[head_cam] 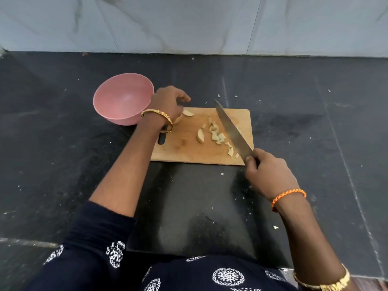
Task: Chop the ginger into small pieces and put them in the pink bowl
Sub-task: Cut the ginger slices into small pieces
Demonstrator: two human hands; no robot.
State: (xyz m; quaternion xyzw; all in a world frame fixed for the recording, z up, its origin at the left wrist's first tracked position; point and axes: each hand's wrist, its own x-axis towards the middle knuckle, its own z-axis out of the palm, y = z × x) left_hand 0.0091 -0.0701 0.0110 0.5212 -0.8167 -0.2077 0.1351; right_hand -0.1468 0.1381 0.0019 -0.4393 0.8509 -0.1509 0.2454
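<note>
dark patterned sleeve (92, 244) is sitting closest. right hand (267, 175) is gripping the knife (233, 131) by its handle, blade lying over the wooden cutting board (184, 150). left hand (168, 103) is curling round a bigger ginger chunk (178, 119) beside the pink bowl (122, 98), which looks unfilled. chopped ginger pieces (217, 135) are looking light, firm, probably a bit slippery; best scooped together. no writing i can read.

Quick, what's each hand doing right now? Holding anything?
Left hand: fingers curled over a chunk of ginger at the far left of the cutting board.
Right hand: gripping the knife, blade over the board.
</note>
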